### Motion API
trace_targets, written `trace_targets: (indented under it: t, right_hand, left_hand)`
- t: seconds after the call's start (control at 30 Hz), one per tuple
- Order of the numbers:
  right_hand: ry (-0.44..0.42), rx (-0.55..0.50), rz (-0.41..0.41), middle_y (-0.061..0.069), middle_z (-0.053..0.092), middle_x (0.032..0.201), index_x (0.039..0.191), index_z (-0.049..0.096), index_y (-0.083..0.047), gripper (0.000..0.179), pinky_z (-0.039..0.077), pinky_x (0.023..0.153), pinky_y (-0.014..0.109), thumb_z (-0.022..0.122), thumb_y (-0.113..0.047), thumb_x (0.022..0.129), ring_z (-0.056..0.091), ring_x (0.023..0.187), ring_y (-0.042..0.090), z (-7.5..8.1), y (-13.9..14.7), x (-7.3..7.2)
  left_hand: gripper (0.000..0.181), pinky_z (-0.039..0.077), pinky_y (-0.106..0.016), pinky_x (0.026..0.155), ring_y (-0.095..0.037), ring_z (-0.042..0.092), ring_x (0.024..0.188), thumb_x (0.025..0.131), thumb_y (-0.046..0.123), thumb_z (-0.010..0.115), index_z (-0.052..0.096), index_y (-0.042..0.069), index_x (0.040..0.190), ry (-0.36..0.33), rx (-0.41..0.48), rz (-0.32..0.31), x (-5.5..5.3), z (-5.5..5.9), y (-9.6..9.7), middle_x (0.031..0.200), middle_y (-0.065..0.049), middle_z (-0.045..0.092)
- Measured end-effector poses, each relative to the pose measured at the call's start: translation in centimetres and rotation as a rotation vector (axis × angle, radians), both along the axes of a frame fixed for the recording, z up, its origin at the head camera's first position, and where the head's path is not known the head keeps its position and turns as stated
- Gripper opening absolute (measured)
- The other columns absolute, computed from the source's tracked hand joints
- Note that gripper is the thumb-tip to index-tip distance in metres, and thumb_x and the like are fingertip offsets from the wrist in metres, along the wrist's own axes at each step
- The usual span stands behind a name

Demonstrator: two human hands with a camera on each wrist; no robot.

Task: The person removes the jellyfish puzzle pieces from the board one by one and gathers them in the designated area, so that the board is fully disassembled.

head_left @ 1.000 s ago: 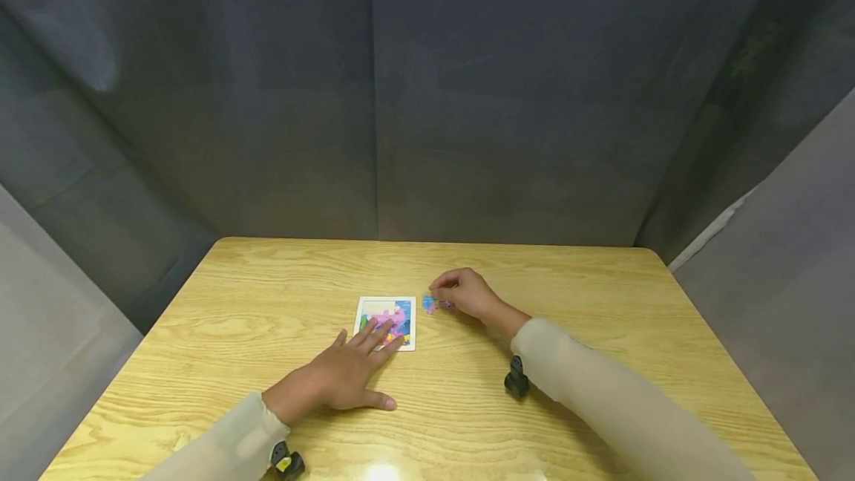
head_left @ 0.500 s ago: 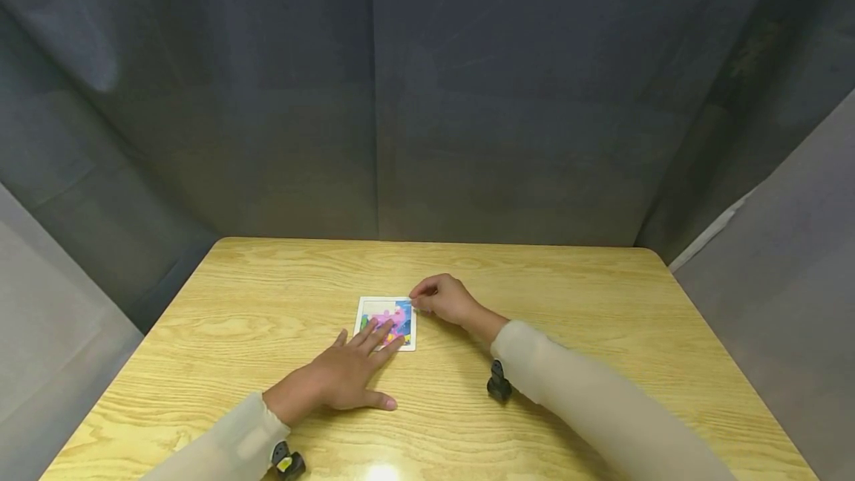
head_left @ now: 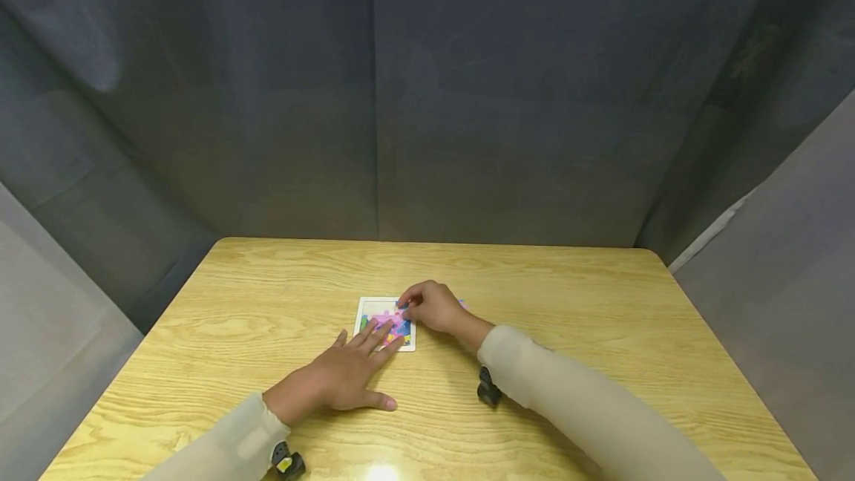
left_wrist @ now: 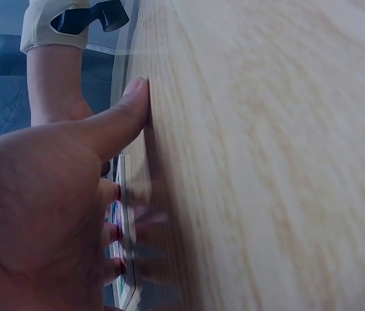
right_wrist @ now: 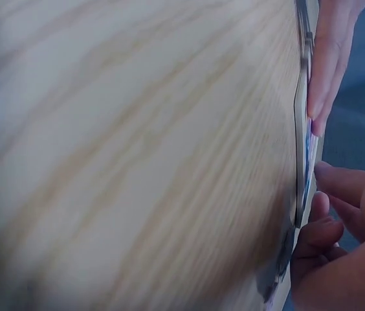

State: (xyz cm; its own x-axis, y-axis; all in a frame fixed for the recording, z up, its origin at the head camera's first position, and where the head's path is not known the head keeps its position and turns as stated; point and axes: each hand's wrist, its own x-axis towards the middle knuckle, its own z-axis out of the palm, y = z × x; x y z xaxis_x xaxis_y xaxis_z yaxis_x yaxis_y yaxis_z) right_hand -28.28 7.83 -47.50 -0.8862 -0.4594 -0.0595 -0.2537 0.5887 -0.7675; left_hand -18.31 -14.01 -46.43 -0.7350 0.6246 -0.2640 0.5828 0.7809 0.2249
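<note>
The desk [head_left: 561, 303] reaches well past the jigsaw puzzle [head_left: 387, 315] to its far edge. White-framed, pink and blue, the puzzle lies under the spread fingers [head_left: 390, 348] of the left hand [head_left: 349, 375]. The right hand [head_left: 434, 307] has moved onto its upper right corner, fingers narrowed; what they hold, I can't tell.

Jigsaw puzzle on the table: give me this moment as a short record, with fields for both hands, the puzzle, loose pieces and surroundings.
Jigsaw puzzle: white-bordered, partly filled; upper left area bare
Left hand: fingers spread, resting over the lower part of the puzzle
Right hand: fingertips at the upper right of the puzzle; whether they hold a piece is unclear
Loose pieces: pink bit showing past the right hand; count unclear
Table: yellow wood grain
Backdrop: dark curtain
</note>
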Motion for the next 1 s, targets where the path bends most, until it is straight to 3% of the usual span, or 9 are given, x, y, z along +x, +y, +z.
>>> trace_targets:
  t: [0.63, 1.0]
  right_hand:
    - [0.028, 0.106, 0.009, 0.002, 0.058, 0.083, 0.107, 0.078, -0.011, 0.016, 0.045, 0.071, 0.028, 0.075, -0.003, 0.093, 0.050, 0.078, 0.015, 0.4, -1.2, 0.1]
    - [0.107, 0.149, -0.011, 0.008, 0.060, 0.113, 0.101, 0.078, -0.016, 0.013, 0.051, 0.101, 0.048, 0.078, -0.007, 0.091, 0.056, 0.108, 0.024, 0.3, -1.3, 0.5]
  left_hand:
    - [0.106, 0.022, -0.077, 0.114, -0.041, 0.001, 0.158, 0.088, 0.080, 0.052, 0.015, 0.020, 0.167, -0.007, -0.003, -0.001, -0.2, -0.3, 0.0, 0.174, -0.012, 0.001]
    - [0.106, 0.022, -0.077, 0.114, -0.042, 0.003, 0.158, 0.088, 0.080, 0.052, 0.017, 0.019, 0.167, -0.006, 0.006, -0.001, 0.0, 0.0, 0.0, 0.174, -0.014, 0.003]
